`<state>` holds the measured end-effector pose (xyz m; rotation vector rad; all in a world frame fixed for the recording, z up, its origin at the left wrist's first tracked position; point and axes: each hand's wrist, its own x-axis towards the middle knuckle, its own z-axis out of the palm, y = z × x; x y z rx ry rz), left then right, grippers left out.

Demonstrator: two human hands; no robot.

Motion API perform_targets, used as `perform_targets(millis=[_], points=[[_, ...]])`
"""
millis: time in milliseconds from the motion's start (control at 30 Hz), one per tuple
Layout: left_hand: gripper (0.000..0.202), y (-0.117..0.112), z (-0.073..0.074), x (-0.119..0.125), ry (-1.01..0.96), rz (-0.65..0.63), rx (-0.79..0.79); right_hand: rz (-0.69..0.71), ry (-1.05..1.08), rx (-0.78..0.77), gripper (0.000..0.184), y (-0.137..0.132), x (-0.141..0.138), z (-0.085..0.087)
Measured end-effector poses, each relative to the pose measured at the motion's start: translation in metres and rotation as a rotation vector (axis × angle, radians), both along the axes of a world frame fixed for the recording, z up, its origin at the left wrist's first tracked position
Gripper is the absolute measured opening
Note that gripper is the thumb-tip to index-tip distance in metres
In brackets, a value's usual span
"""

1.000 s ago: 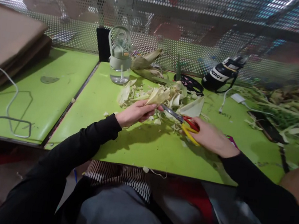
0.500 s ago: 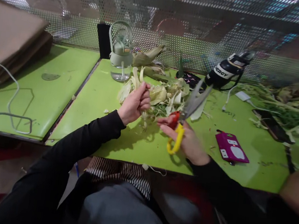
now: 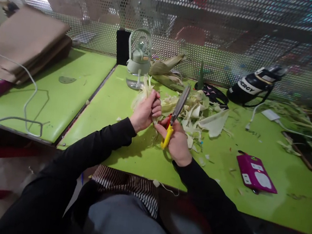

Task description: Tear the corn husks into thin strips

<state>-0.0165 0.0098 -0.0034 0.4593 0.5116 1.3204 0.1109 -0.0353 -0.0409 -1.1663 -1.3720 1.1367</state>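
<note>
My left hand (image 3: 146,111) is closed in a fist around pale corn husk strips (image 3: 146,86) that stick up out of it. My right hand (image 3: 176,142) grips scissors (image 3: 174,115) with red and yellow handles, blades pointing up and away. The two hands almost touch above the green table (image 3: 128,151). Behind them lies a pile of cut husk pieces (image 3: 196,112).
A clear water bottle with a green lid (image 3: 138,59) stands at the back. A magenta device (image 3: 253,173) lies to the right, a black and white pouch (image 3: 252,85) further back, folded brown sheets (image 3: 24,46) and a white cable (image 3: 25,103) on the left table.
My left hand drew the husk in and closed into a fist with strips upright. My right hand swung the scissors from flat on the table to upright beside the left hand.
</note>
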Motion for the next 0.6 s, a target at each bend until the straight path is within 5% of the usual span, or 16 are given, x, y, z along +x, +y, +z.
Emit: perform_targets(millis=[600], points=[[0.024, -0.018, 0.013, -0.01, 0.324, -0.252, 0.157, 0.21, -0.05, -0.053, 0.033, -0.016, -0.002, -0.013]])
